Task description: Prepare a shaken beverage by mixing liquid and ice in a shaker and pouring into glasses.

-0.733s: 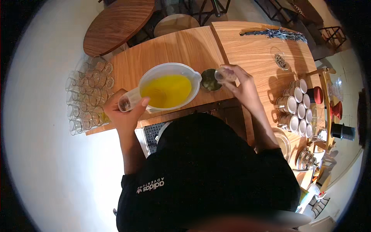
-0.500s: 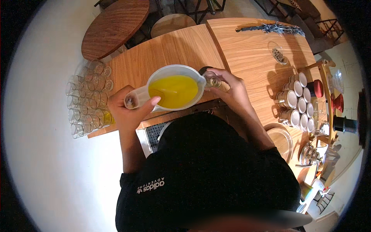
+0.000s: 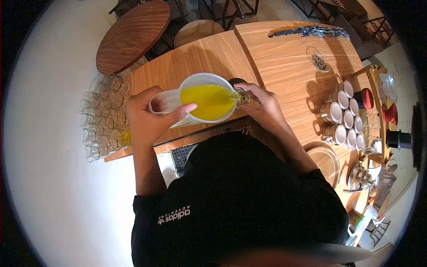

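Observation:
My left hand (image 3: 147,116) is closed round the handle of a translucent plastic pitcher (image 3: 195,78), its thumb lying along the top. Yellow liquid (image 3: 205,101) inside has run toward the spout on the right, so the pitcher is tilted. Close against that spout is a small clear glass (image 3: 243,97), gripped between the thumb and fingers of my right hand (image 3: 266,103). Liquid reaches the lip and seems to enter the glass, though how full the glass is I cannot tell. A dark round object (image 3: 236,82) shows partly behind the glass.
Several clear glasses (image 3: 103,116) stand packed at the counter's left end, one holding yellow liquid (image 3: 126,139). On the right are stacked cups (image 3: 341,115), a round wooden tray (image 3: 327,161) and a metal kettle (image 3: 359,177). Farther back lie a dish of small pieces (image 3: 319,62) and a dried bunch (image 3: 320,31).
The pitcher has moved right and tipped further toward the glass, and its liquid now reaches the spout. The glass in my right hand has shifted slightly left, closer under the lip.

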`<move>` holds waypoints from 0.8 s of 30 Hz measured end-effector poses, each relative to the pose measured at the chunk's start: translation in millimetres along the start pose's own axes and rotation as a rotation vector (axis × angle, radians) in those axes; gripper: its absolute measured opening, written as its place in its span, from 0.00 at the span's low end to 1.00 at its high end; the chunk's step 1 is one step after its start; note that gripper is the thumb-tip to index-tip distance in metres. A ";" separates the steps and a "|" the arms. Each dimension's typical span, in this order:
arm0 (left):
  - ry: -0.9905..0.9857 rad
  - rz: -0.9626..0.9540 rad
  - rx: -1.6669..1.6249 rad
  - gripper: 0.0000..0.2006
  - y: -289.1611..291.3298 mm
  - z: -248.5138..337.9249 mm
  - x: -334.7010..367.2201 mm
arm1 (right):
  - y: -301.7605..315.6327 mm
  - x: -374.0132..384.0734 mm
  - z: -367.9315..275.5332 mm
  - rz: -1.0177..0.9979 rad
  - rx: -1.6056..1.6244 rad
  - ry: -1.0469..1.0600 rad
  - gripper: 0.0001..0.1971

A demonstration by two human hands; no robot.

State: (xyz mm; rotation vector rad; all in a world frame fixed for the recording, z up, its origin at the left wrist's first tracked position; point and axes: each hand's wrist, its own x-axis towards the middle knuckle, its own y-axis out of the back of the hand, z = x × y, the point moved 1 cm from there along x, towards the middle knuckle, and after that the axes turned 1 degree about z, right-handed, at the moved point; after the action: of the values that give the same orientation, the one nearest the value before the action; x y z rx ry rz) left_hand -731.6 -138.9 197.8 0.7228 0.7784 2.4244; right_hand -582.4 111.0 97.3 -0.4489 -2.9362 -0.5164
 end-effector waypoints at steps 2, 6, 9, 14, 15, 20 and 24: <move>0.037 -0.032 0.011 0.21 -0.7 4.1 2.8 | 0.4 1.5 0.5 -0.006 0.008 -0.013 0.27; 0.057 -0.027 -0.069 0.22 -2.9 8.4 5.1 | -0.6 4.4 3.8 0.011 -0.041 0.076 0.26; 0.032 -0.036 -0.055 0.22 -2.0 7.7 7.6 | -1.6 6.2 6.0 0.024 -0.039 0.094 0.25; 0.039 -0.036 -0.046 0.22 -2.3 8.7 10.4 | -3.5 10.5 13.2 0.034 -0.009 0.097 0.25; 0.039 -0.034 -0.045 0.22 -2.7 6.7 10.6 | -3.9 10.9 13.3 0.033 -0.010 0.073 0.25; 0.008 -0.041 -0.003 0.21 -2.1 8.3 16.0 | -5.0 14.5 17.3 0.043 0.019 0.070 0.25; -0.007 -0.051 0.012 0.21 -2.8 3.7 21.1 | -6.4 16.5 21.4 0.009 0.055 -0.011 0.25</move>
State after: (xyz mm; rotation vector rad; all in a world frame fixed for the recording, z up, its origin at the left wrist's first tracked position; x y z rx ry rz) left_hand -744.2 -123.1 205.5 0.7080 0.8000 2.3722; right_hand -601.5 117.2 78.2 -0.4603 -2.9486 -0.4328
